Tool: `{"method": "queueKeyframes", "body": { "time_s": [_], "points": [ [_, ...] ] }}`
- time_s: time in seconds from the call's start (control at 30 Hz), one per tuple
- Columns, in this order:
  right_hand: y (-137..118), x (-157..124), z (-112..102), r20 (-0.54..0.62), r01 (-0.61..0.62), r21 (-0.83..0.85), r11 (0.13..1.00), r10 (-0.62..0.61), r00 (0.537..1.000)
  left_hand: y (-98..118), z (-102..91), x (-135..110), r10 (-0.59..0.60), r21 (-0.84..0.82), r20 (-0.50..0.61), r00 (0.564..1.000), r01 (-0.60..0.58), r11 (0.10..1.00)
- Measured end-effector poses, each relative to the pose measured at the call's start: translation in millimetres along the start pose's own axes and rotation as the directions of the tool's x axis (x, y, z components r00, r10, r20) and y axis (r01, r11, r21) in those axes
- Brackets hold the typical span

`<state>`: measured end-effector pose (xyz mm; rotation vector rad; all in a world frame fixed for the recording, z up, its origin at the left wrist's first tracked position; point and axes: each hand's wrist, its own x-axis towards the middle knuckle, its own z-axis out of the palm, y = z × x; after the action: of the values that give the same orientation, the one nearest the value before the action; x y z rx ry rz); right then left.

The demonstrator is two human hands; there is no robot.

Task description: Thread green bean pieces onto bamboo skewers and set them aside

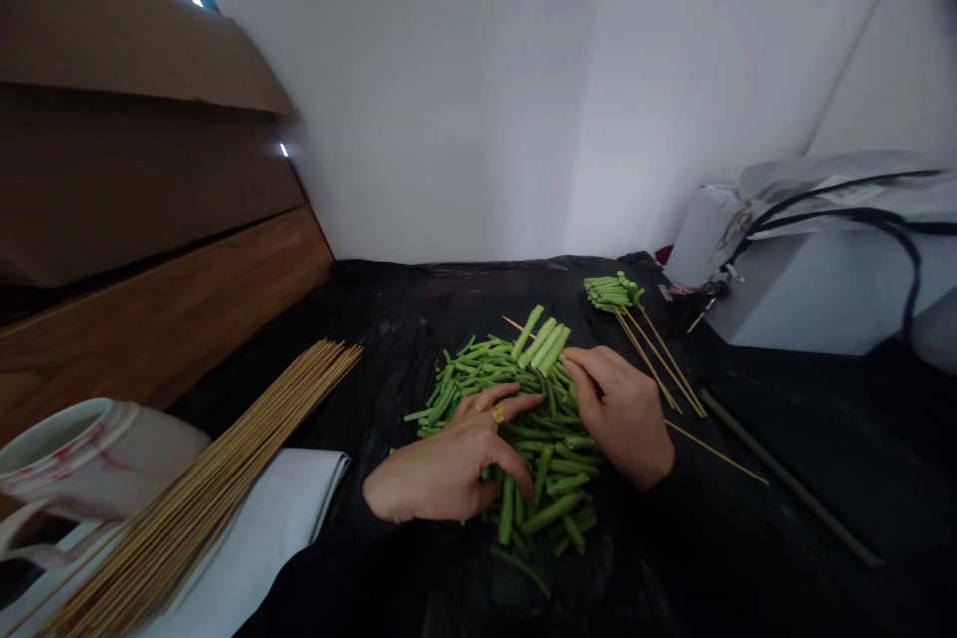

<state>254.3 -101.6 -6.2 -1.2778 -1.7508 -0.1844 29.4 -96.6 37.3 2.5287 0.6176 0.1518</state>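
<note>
Right hand (620, 409) pinches skewer (511, 322) beside threaded beans (554, 351), above pile (471, 371) on worktop (404, 304); left hand (464, 459) loosely curled over pile, can't tell if holding. Skewer looks light, stiff; beans may split. Grip skewer close.

The left hand (464, 459) wears two gold-coloured rings on neighbouring fingers: a broad one (498, 413) with a wide, patterned-looking face, its detail too small to read, and a slimmer band (478, 407). The right hand (624, 409) has a rounded back. Dark sleeves (329, 568) blend into black surroundings.
</note>
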Motion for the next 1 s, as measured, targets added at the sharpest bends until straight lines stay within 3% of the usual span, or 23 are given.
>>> {"method": "queueKeyframes", "body": {
  "time_s": [0.13,0.3,0.43,0.57,0.67,0.77,0.87,0.93,1.0],
  "points": [
    [0.6,-0.5,0.8,0.003,0.002,-0.001,1.000,-0.002,1.000,-1.2,3.4,-0.5,0.001,0.001,0.033,0.999,-0.001,1.000],
    [-0.1,0.0,0.2,-0.001,0.008,0.000,1.000,-0.008,1.000,-1.6,8.0,2.1,-0.059,-0.029,-0.011,0.998,0.058,0.998],
    [0.7,0.0,0.2,-0.010,0.002,0.001,1.000,-0.002,1.000,-2.7,8.1,5.0,-0.110,-0.151,-0.133,0.985,0.090,0.984],
    [0.9,1.0,-0.4,-0.031,-0.010,0.010,1.000,0.011,0.999,-11.4,6.5,7.5,-0.202,-0.352,-0.363,0.909,0.067,0.934],
    [-0.8,2.8,-2.1,-0.062,-0.025,0.026,0.999,0.026,0.998,-23.2,8.0,10.9,-0.316,-0.496,-0.446,0.837,0.063,0.866],
    [-3.3,3.7,-3.5,-0.057,-0.038,0.051,0.998,0.041,0.998,-35.4,11.4,15.4,-0.513,-0.727,-0.445,0.734,0.039,0.686],
    [-5.9,2.4,-3.3,-0.010,-0.035,0.084,0.996,0.036,0.999,-44.0,12.2,17.7,-0.663,-0.900,-0.385,0.642,-0.102,0.425],
    [-7.7,0.4,-2.0,0.017,-0.024,0.103,0.994,0.023,1.000,-47.5,10.8,17.2,-0.714,-0.948,-0.317,0.625,-0.213,0.235],
    [-9.4,-2.2,0.1,0.040,-0.008,0.116,0.993,0.003,0.999,-49.6,8.8,16.1,-0.726,-0.952,-0.271,0.632,-0.290,0.103]
  ]
}}
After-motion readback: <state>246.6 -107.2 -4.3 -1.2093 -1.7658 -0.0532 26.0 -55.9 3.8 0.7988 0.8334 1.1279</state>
